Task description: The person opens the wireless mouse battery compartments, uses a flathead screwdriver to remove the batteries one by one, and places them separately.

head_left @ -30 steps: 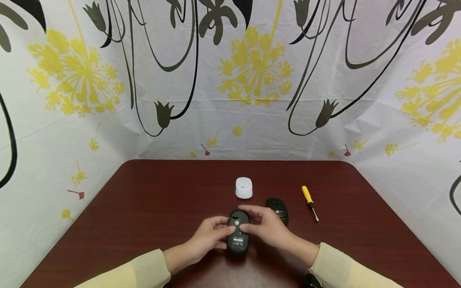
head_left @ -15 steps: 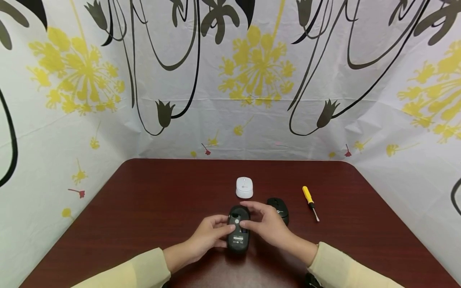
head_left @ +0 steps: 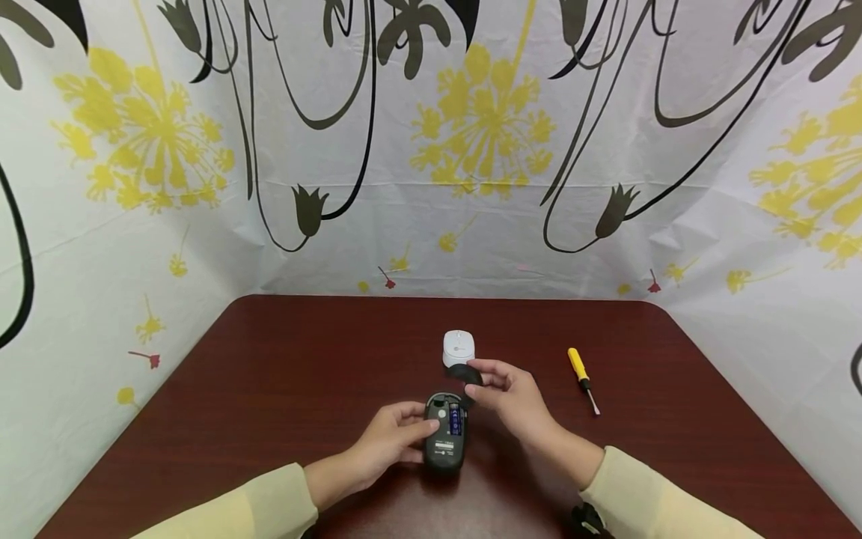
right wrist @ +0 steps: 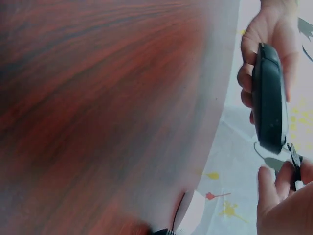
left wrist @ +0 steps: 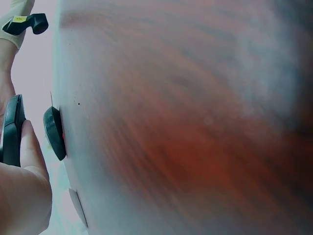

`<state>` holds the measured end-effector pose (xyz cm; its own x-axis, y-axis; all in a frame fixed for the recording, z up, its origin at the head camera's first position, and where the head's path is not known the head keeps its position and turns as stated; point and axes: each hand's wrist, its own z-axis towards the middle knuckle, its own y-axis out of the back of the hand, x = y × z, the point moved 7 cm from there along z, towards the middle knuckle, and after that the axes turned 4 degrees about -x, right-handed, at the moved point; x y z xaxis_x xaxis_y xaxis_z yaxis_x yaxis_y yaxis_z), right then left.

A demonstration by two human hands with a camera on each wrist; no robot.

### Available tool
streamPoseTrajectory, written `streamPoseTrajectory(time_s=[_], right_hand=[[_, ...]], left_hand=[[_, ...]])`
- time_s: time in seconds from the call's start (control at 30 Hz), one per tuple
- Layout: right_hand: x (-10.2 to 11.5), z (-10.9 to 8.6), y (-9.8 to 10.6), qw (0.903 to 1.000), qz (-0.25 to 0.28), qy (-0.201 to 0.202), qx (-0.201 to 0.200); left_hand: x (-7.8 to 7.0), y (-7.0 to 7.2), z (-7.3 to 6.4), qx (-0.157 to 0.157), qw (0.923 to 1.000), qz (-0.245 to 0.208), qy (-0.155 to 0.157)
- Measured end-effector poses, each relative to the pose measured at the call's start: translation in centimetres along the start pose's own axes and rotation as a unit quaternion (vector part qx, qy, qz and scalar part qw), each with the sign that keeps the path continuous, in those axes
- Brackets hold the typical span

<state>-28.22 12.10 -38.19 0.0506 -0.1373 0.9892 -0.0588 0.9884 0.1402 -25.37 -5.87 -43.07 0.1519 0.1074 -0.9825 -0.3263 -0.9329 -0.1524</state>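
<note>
A black computer mouse point(head_left: 444, 454) is held underside up in my left hand point(head_left: 387, 442), thumb on the underside and fingers along its left side. Its battery compartment lies uncovered, with a blue battery point(head_left: 455, 419) inside. Just beyond the mouse's far end, my right hand point(head_left: 508, 395) pinches the black battery cover point(head_left: 463, 373) between thumb and fingers. That cover appears edge-on as a thin dark piece point(right wrist: 296, 161) in the right wrist view. In the left wrist view the held mouse point(left wrist: 12, 131) is seen from the side.
A white mouse point(head_left: 459, 346) stands farther back, partly behind the cover. Another black mouse point(left wrist: 55, 133) sits on the table, hidden behind my right hand in the head view. A yellow-handled screwdriver point(head_left: 581, 374) lies to the right on the dark red table point(head_left: 323, 359).
My right hand has lifted the battery cover off the held mouse and moved it up and away, exposing the blue battery. My left hand keeps its grip in about the same place.
</note>
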Motion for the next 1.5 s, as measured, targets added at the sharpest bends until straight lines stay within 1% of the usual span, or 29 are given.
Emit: streamPoseTrajectory(time_s=[0.13,0.33,0.47,0.7,0.97,1.23,1.4,1.5], right_hand=[[0.0,-0.1,0.7,0.9989,0.037,-0.028,-0.001],[-0.3,-0.8,1.9,0.9979,0.041,-0.049,0.011],[-0.6,-1.5,2.5,0.9961,0.048,-0.065,0.036],[-1.4,-2.8,2.9,0.9923,0.034,-0.085,0.083],[-2.6,-4.2,2.7,0.986,0.017,-0.118,0.117],[-4.2,-5.0,2.6,0.9791,0.003,-0.156,0.13],[-5.0,-5.1,2.8,0.9761,0.0,-0.17,0.135],[-5.3,-5.1,3.0,0.976,-0.01,-0.169,0.138]], left_hand=[[-0.1,0.1,-0.1,-0.004,1.0,0.002,0.0],[-0.4,0.1,-0.2,-0.004,1.0,0.0,-0.004],[-0.5,0.2,-0.2,-0.004,1.0,-0.003,-0.007],[-0.5,0.4,-0.2,-0.004,0.9999,0.001,-0.009],[-0.7,0.5,-0.3,-0.009,0.9999,0.008,-0.004],[-0.6,0.7,-0.3,-0.012,0.9998,0.012,-0.002],[-0.5,0.9,-0.2,-0.014,0.9998,0.013,0.0],[-0.5,0.9,-0.2,-0.015,0.9998,0.014,0.0]])
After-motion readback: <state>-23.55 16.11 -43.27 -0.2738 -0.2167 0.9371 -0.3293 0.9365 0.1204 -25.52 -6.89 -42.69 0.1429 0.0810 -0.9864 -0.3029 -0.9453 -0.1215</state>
